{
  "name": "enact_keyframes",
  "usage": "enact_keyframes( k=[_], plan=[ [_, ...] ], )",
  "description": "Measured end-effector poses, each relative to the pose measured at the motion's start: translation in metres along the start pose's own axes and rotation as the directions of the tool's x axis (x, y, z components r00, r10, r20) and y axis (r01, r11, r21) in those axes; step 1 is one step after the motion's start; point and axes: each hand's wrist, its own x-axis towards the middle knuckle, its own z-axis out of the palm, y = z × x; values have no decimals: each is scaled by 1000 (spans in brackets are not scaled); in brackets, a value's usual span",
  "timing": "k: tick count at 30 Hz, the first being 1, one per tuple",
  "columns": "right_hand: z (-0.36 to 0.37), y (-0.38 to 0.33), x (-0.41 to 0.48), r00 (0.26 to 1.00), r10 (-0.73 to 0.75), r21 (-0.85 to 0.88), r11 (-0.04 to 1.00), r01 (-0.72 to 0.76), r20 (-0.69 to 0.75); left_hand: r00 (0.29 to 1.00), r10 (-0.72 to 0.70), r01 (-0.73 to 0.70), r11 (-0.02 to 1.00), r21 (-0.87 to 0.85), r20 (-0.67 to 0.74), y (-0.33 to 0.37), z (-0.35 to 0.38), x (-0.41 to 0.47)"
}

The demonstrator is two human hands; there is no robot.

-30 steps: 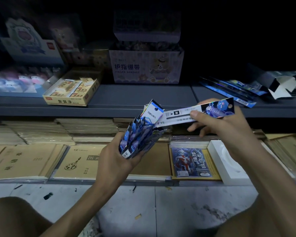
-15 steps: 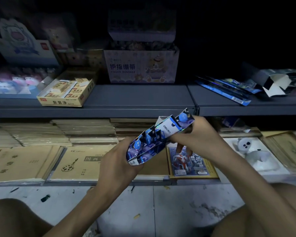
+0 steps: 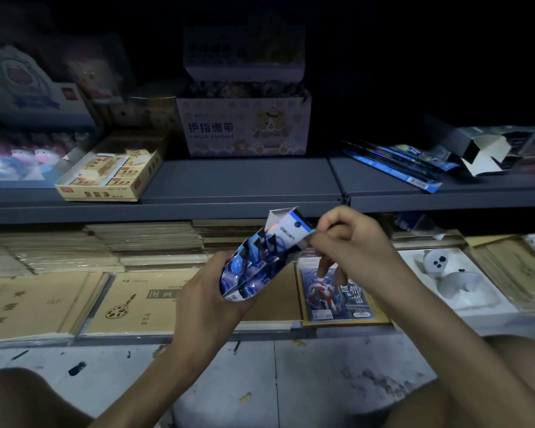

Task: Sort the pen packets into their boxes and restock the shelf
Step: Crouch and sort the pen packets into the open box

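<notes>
We are in the boxing step: our left hand [image 3: 207,291] grasps the lower end of the blue pen box [image 3: 261,261], held tilted in the air in front of the grey shelf [image 3: 244,183], while our right hand [image 3: 349,242] is clenched at the box's open upper end, apparently pinching its flap. More pen packets [image 3: 393,165] lie on the shelf towards its right end, beside an opened empty carton [image 3: 488,152]. Next, we judge, the flap must be tucked shut, or another packet fetched, before the box goes onto the shelf.
</notes>
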Motion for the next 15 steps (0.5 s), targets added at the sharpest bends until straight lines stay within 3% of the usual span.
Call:
enact_keyframes(
  k=[3,6,8,12,15],
  plan=[
    [2,1,-1,997,70,72,995,-69,-11,999,-48,49,993,-104,9,2,0,2],
    [15,6,-3,973,158,176,967,-187,169,998,-63,66,988,-143,20,7,-1,3],
    [22,11,-4,961,143,201,960,-192,236,997,-62,68,982,-177,36,11,0,3],
    [28,14,-5,968,86,196,971,-134,236,997,-56,68,965,-253,52,16,-1,2],
    [29,16,-7,963,78,288,945,-154,259,996,-57,74,943,-324,62,19,-2,1]
  ],
)
